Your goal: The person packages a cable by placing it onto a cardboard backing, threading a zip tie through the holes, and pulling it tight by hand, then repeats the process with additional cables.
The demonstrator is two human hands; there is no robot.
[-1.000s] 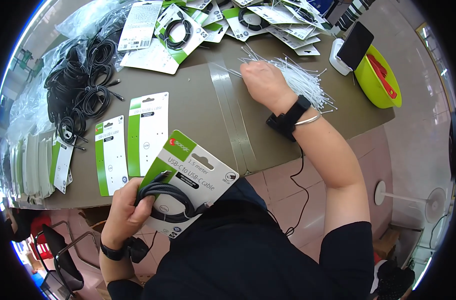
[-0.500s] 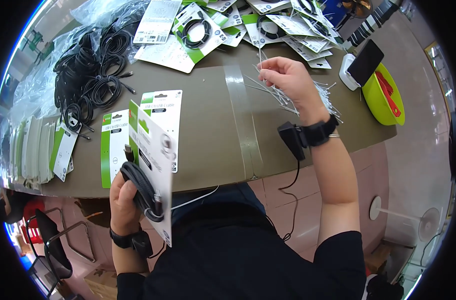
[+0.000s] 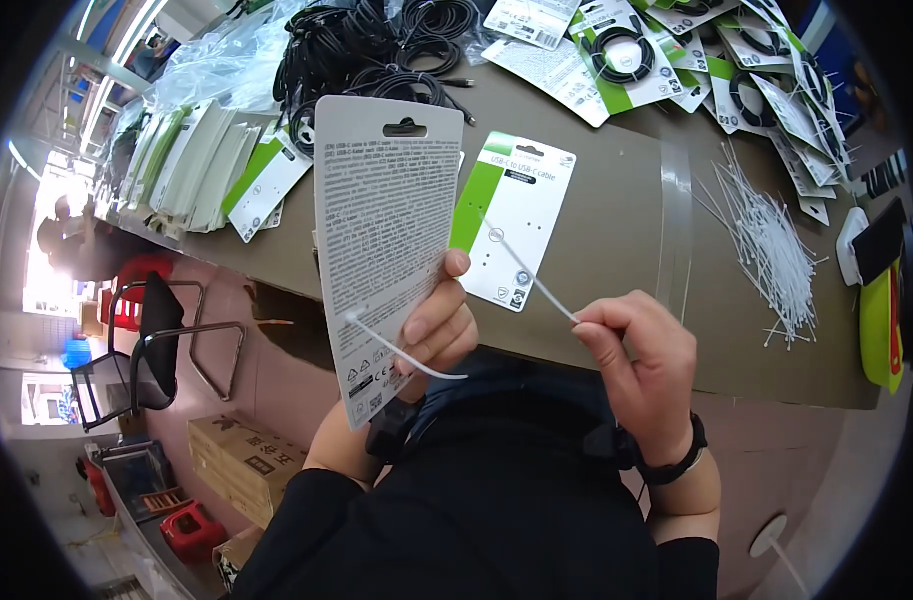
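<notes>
My left hand [image 3: 442, 328] is closed on a white packaging card [image 3: 387, 215], held upright with its printed back facing me. The card's front, and anything against it, is hidden. A white cable tie [image 3: 409, 358] sticks out of a hole low in the card's back, its tail curving past my left fingers. My right hand [image 3: 649, 365] pinches the end of another white cable tie [image 3: 535, 275], which points up and left, apart from the held card. Below that tie, a green and white card [image 3: 539, 205] lies flat on the table.
Loose white cable ties [image 3: 772, 255] lie at the right. Coiled black cables [image 3: 342, 60] and a row of cards [image 3: 182, 170] fill the far left. Carded cables [image 3: 622, 60] are heaped at the back right. A yellow-green bowl [image 3: 880, 340] stands at the right edge, near a dark phone [image 3: 877, 240].
My right hand has come from the loose ties toward the held card, bringing a tie. My left hand has raised and turned the card, so the coiled cable is now hidden. The view has swung left.
</notes>
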